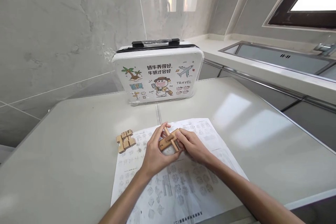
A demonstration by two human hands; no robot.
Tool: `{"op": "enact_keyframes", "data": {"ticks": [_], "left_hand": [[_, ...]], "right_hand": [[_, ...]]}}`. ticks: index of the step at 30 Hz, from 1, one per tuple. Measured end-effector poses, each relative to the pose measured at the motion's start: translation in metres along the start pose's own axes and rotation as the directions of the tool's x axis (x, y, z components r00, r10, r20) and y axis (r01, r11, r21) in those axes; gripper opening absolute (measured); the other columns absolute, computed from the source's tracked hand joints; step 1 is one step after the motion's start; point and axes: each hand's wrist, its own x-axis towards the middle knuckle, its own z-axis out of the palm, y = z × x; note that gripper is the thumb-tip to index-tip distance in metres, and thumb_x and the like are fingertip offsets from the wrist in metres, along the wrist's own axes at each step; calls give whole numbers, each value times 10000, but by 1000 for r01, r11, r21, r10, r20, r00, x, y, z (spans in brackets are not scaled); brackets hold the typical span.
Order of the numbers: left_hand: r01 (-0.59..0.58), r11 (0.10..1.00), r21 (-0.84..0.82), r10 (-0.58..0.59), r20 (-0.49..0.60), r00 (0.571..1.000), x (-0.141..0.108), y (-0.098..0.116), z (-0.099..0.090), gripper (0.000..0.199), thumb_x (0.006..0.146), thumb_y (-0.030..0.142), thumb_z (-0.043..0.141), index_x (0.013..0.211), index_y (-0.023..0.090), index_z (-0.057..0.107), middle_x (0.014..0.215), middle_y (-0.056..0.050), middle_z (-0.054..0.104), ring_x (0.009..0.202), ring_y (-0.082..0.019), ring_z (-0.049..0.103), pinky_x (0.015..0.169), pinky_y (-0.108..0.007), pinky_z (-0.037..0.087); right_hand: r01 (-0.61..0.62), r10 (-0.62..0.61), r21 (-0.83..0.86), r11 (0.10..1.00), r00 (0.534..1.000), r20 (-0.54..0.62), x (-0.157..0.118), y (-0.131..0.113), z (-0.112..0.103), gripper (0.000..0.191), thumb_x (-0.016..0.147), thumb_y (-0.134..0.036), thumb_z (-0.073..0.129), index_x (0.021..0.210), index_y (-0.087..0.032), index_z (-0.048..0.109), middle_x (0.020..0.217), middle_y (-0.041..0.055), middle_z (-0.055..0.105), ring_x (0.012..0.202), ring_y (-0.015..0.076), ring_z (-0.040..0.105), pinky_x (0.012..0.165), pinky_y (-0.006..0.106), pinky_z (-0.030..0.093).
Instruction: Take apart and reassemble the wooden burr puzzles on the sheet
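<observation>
Between my two hands is a wooden puzzle piece (164,143), a flat bar marked with a 2, with a round wooden stick (174,145) crossing it at an angle. My left hand (154,150) wraps round the left side, its fingertips at the stick's upper end and its thumb near the lower end. My right hand (190,143) pinches the right end of the bar between thumb and fingers. Both are held just above a printed instruction sheet (223,168). To the left, several notched wooden puzzle pieces (126,141) lie grouped at the sheet's edge.
A white plastic-wrapped travel case (160,73) with cartoon prints stands at the back of the pale table (65,154). Behind it rises a grey tiled wall (65,28). On the right are a counter (262,66) and a sink (273,56).
</observation>
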Motion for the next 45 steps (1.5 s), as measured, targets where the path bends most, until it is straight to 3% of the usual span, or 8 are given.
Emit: {"op": "enact_keyframes", "data": {"ticks": [5, 10, 16, 21, 25, 28, 35, 45], "left_hand": [[-103, 987, 126, 102, 22, 995, -1, 0, 0, 898, 715, 251, 896, 1524, 312, 512, 1419, -81, 636, 1122, -287, 635, 1018, -427, 523], [-154, 970, 189, 156, 3, 988, -3, -2, 0, 888, 706, 229, 889, 1510, 311, 520, 1462, -86, 621, 1293, -349, 597, 1117, -463, 472], [-166, 981, 101, 167, -9, 986, -5, -3, -1, 884, 740, 247, 889, 1524, 319, 486, 1530, -89, 571, 1385, -356, 535, 1189, -499, 406], [-12, 998, -59, 18, 100, 995, -6, -5, -5, 1116, 742, 518, 901, 1634, 311, 263, 1687, -140, 365, 1518, -390, 397, 1236, -565, 341], [151, 973, -172, -120, 179, 976, -5, -7, -7, 1025, 814, 705, 769, 1628, 290, 306, 1530, -172, 569, 1439, -403, 523, 1201, -587, 389], [182, 969, -168, -154, 166, 974, -4, -6, -9, 1008, 771, 722, 798, 1588, 289, 398, 1433, -159, 649, 1399, -412, 565, 1187, -597, 412], [88, 994, -66, -84, 53, 995, -3, -7, -7, 955, 653, 577, 936, 1452, 268, 513, 1331, -132, 687, 1322, -380, 622, 1120, -560, 511], [-54, 984, 170, 54, 5, 999, 0, -10, -18, 936, 682, 555, 923, 1467, 265, 504, 1417, -133, 647, 1323, -368, 623, 1081, -528, 554]], "right_hand": [[4, -8, 55, 998, 998, 68, 0, 0, -4, 490, 1095, -508, 455, 700, -218, 473, 651, -31, 498, 606, 146, 451, 599, 279, 371], [68, -68, 20, 997, 998, -12, -2, -2, -5, 490, 1084, -500, 482, 684, -217, 488, 663, -21, 516, 620, 150, 476, 621, 290, 389], [106, -105, 64, 992, 994, -15, -3, -4, -3, 427, 1091, -485, 469, 766, -220, 546, 683, -13, 577, 617, 157, 520, 629, 295, 418], [207, -212, -112, 972, 977, -38, -4, -7, -7, 421, 1103, -398, 434, 730, -222, 519, 692, -4, 593, 628, 156, 520, 650, 298, 410], [294, -307, -206, 933, 951, -34, -6, -7, -6, 376, 1100, -320, 421, 763, -220, 555, 738, 4, 607, 670, 163, 539, 672, 303, 408], [319, -339, -248, 915, 940, -41, -6, -5, -5, 311, 1088, -302, 442, 829, -220, 592, 756, 6, 605, 675, 170, 541, 661, 303, 413], [312, -358, -269, 911, 923, -140, -7, -3, -2, 191, 1067, -307, 527, 972, -223, 669, 785, 14, 641, 658, 176, 559, 661, 317, 449], [249, -251, -54, 967, 968, -34, -7, -4, -4, 246, 1077, -410, 543, 1068, -236, 716, 928, 49, 707, 766, 193, 645, 713, 331, 511]]}}
